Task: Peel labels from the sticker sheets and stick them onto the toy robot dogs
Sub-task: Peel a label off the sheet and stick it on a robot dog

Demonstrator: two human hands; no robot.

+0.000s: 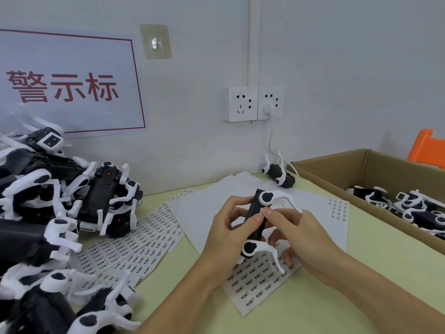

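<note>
Both hands met at centre: the left hand [225, 227] curled in a grip, the right hand [297, 233] pressing with thumb and forefinger.

A pale yellow-green tabletop [337, 297] meets a grey-white wall [337, 56]. On the wall hangs a white sign with a red border and red Chinese characters [69, 85], beside a clear adhesive hook pad [155, 41]. Two white wall sockets [254, 103] sit side by side; a white plug and cable [269, 109] occupies the right one. An orange plastic object [427, 147] shows at the right edge.
</note>
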